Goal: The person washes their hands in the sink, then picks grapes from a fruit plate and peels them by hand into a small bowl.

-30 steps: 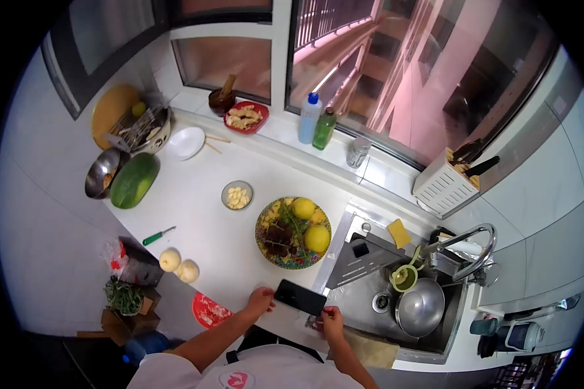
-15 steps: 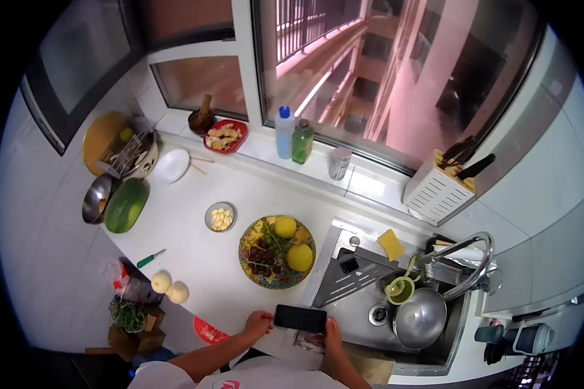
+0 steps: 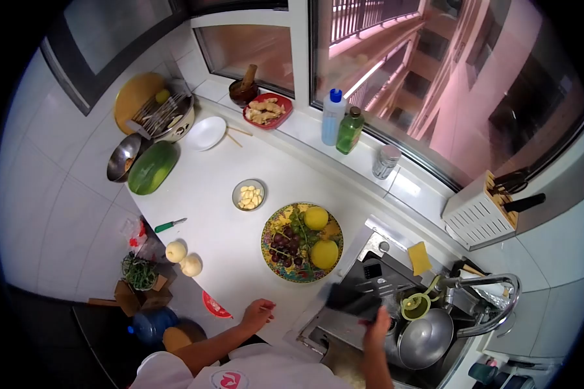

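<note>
My right hand (image 3: 375, 325) grips the right end of a black smartphone (image 3: 352, 300), blurred by motion, over the left part of the sink. My left hand (image 3: 258, 316) hovers at the counter's front edge, its fingers slightly apart with nothing in them. Beyond the hands stands a patterned plate (image 3: 270, 264) bearing dark grapes (image 3: 287, 249) and two yellow round fruits (image 3: 324, 254). Left of the plate is a small bowl of peeled garlic cloves (image 3: 250, 197). Two pale round fruits (image 3: 190, 264) and a green-handled knife (image 3: 169, 225) lie near the left edge.
The sink (image 3: 457, 364) holds a steel bowl (image 3: 425, 340), a green strainer (image 3: 415, 306) and a grey drain board (image 3: 389, 271), under a curved faucet (image 3: 514, 295). A knife block (image 3: 477, 211) and bottles (image 3: 349, 131) line the sill. A green melon (image 3: 153, 168) lies far left.
My right hand has moved right with the smartphone, and my left hand has come off it. The view has shifted, so the counter things appear further right and higher.
</note>
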`<state>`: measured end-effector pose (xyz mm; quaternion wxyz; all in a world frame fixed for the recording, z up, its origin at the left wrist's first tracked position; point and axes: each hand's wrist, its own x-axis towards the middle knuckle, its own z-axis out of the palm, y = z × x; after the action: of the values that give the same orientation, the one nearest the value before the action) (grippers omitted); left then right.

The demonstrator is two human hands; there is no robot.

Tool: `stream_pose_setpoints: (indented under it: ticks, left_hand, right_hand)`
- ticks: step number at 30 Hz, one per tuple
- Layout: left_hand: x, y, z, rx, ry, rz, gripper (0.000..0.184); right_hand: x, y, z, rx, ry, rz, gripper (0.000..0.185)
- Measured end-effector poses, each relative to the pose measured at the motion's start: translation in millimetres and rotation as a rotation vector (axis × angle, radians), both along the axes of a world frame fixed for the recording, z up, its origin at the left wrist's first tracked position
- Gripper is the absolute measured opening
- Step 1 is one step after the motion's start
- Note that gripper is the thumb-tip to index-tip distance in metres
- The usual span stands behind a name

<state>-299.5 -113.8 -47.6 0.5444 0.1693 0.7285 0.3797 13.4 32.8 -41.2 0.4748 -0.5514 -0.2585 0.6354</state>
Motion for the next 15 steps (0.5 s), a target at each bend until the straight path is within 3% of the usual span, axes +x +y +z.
stream_pose_setpoints:
  ticks: [3,5,7,10,12,15]
  left_hand:
    - [-18.7,-20.4,-3.2,0.025,0.068,0.081,0.021]
    - [-30.9,-31.9,-3.7,0.024,0.107,0.154,0.021]
    - [-34.9,-36.0,2.8,0.004,0.131,0.186,0.020]
    - [-33.4,-40.5,13.0,0.019,0.149,0.254,0.018]
    - [-31.2,-41.5,16.6,0.055,0.098,0.307,0.017]
    - [-25.1,-43.4,22.8,0.083,0.083,0.322,0.016]
  right_hand:
    - [9.6,73.8,42.2,0.087,0.067,-0.115,0.034]
    - [31.5,126.9,22.0,0.174,0.028,-0.114,0.036]
    - [17.3,171.8,43.4,0.253,-0.052,-0.156,0.038]
    - [4.0,232.7,19.1,0.258,-0.027,-0.212,0.040]
    - [-15.4,256.2,16.2,0.216,-0.060,-0.379,0.041]
    - [-25.7,278.8,-3.5,0.194,-0.039,-0.356,0.041]
